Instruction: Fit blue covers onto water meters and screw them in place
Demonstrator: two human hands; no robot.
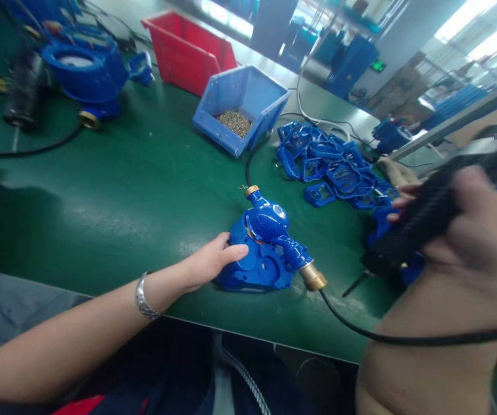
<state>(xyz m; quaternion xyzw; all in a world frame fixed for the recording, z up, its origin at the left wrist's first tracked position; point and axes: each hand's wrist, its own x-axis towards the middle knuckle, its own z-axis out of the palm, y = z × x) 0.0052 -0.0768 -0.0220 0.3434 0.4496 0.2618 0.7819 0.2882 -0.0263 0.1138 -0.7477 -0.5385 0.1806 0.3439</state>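
Observation:
My left hand (214, 259) is closed on the side of a blue water meter (270, 222), its thumb on the flat blue housing (252, 265). The meter lies tilted on the green bench, with brass ends (313, 276) and a black cable at each end. My right hand (469, 225) is wrapped round a black electric screwdriver (421, 222), raised to the right of the meter and blurred. The screwdriver's thin bit (356, 284) points down to the left, apart from the meter.
A blue bin (248, 86) of small screws stands behind the meter, beside a red bin (183, 52). Blue frames (335, 164) are piled at the right. Another large meter (88, 69) and a black screwdriver (23, 86) are at the far left. The green bench (114, 190) has a front edge.

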